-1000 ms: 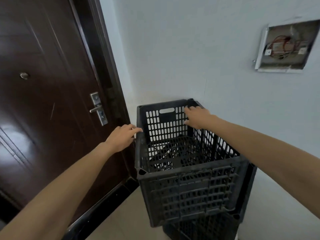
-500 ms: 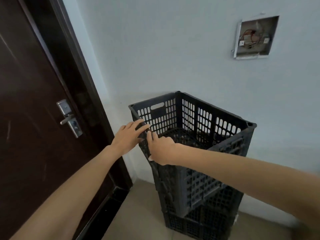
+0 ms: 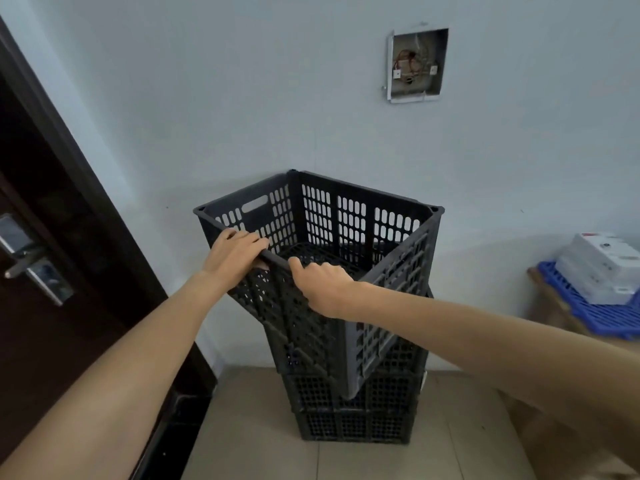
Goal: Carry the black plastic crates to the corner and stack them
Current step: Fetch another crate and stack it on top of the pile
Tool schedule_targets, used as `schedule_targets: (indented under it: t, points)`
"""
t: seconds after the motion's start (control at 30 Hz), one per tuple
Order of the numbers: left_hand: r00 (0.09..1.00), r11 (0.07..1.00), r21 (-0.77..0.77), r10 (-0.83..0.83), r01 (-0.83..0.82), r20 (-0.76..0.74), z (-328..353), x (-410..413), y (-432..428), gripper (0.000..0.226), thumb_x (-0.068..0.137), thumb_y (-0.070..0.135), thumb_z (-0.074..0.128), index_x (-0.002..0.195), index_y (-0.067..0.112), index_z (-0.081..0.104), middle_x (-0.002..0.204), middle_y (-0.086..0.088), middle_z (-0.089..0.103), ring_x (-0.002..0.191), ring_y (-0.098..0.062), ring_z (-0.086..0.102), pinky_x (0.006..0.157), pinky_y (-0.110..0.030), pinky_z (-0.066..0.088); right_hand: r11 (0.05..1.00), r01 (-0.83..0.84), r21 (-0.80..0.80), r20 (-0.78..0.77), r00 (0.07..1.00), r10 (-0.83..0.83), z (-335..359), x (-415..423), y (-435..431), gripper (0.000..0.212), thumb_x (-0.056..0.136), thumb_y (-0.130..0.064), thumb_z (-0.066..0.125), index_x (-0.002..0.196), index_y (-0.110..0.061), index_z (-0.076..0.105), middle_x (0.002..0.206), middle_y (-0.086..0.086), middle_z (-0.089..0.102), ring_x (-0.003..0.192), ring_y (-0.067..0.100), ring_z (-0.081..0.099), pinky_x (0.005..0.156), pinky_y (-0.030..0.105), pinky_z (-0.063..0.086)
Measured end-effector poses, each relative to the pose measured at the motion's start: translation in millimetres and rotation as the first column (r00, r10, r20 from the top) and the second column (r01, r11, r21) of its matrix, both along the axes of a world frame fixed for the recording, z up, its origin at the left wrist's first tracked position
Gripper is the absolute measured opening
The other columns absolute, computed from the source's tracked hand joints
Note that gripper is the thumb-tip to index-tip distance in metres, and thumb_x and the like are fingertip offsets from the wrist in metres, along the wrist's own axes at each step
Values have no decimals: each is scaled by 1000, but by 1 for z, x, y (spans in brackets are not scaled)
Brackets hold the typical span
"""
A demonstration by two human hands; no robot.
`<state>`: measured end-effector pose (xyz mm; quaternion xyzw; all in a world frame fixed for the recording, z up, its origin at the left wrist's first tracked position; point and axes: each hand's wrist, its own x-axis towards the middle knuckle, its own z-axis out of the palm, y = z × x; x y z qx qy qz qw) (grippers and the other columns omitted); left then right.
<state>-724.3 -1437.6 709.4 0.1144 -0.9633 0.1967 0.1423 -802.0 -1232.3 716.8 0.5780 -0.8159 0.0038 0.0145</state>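
Note:
A stack of black perforated plastic crates stands on the floor in the corner against the wall. The top crate (image 3: 349,223) sits skewed, turned at an angle to the lower crate (image 3: 356,414) beneath it, with one corner overhanging toward me. My left hand (image 3: 233,251) curls over the top crate's near left rim. My right hand (image 3: 323,284) grips the same rim just to the right, thumb up, fingers on the outer wall. The crate's inside is empty.
A dark brown door (image 3: 41,306) with a metal handle (image 3: 24,263) fills the left side. An open wall box with wires (image 3: 415,65) hangs above the crates. At the right, white boxes (image 3: 602,266) lie on a blue pallet (image 3: 588,311). Beige floor tiles (image 3: 249,445) lie in front.
The view has backed away from the stack. My right hand left the far inner wall and came to the near rim beside my left hand. The top crate looks turned more askew.

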Motion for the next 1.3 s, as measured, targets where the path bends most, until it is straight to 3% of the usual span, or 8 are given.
schedule_targets:
  t: [0.17, 0.3, 0.47, 0.77, 0.87, 1.03, 1.2, 1.3]
  points:
    - [999, 999, 42, 1, 1, -43, -1, -15, 12, 26, 89, 44, 59, 101, 22, 63, 106, 3, 67, 106, -22, 60, 99, -36, 41, 1000, 13, 6, 4, 1000, -13, 1, -34, 9, 74, 89, 0, 55, 148, -14, 13, 72, 3, 43, 59, 22, 45, 42, 33, 32]
    - [1000, 1000, 17, -2, 2, -5, -9, -32, 26, 38, 90, 52, 53, 109, 20, 62, 107, 1, 66, 107, -23, 60, 94, -37, 45, 999, -4, 33, -23, 1000, 5, -2, -74, 29, 68, 91, -4, 58, 143, -22, 19, 76, 4, 55, 62, 22, 54, 49, 38, 47]
    - [996, 998, -5, -58, 58, -66, -26, -52, 42, 41, 88, 49, 60, 108, 14, 64, 96, -3, 68, 92, -24, 66, 69, -36, 53, 1000, -22, 13, -39, 999, 23, -2, -125, 48, 55, 92, -13, 60, 133, -24, 25, 74, 2, 60, 58, 18, 54, 51, 36, 46]
    - [989, 990, 45, -133, 136, -59, -16, -119, 70, 42, 93, 53, 48, 106, 14, 54, 82, 2, 64, 68, -16, 63, 44, -27, 37, 997, -62, 41, 53, 997, 60, 4, -218, 74, 46, 93, -15, 58, 125, -26, 28, 74, -9, 58, 64, 15, 57, 60, 31, 45]
    - [980, 983, 72, -163, 172, -110, -13, -146, 82, 42, 93, 52, 51, 109, 13, 55, 86, 2, 67, 72, -18, 65, 50, -28, 37, 998, -48, 31, 73, 996, 45, 5, -247, 89, 44, 94, -16, 58, 125, -28, 28, 66, -16, 53, 61, 4, 55, 59, 28, 39]
    - [975, 971, 145, -170, 190, -143, -6, -182, 92, 42, 93, 46, 55, 119, 14, 54, 106, 0, 68, 99, -22, 65, 82, -39, 48, 1000, -3, -16, -10, 1000, 3, 4, -277, 100, 49, 96, -23, 56, 132, -29, 24, 65, -15, 50, 57, 9, 50, 65, 31, 36]
    - [964, 971, 92, -204, 221, -169, -10, -178, 85, 40, 93, 50, 52, 108, 13, 54, 96, 2, 68, 86, -20, 65, 66, -35, 49, 999, -46, 3, -137, 989, 46, 2, -278, 96, 43, 96, -27, 55, 131, -27, 29, 75, -8, 54, 57, 15, 48, 62, 33, 38]
    - [966, 980, 68, -171, 188, -194, -14, -174, 87, 42, 93, 51, 51, 110, 13, 55, 96, 2, 68, 86, -20, 65, 67, -33, 46, 996, -59, 66, -234, 970, 73, 5, -276, 92, 44, 96, -30, 55, 133, -23, 32, 87, -1, 60, 64, 18, 48, 62, 34, 39]
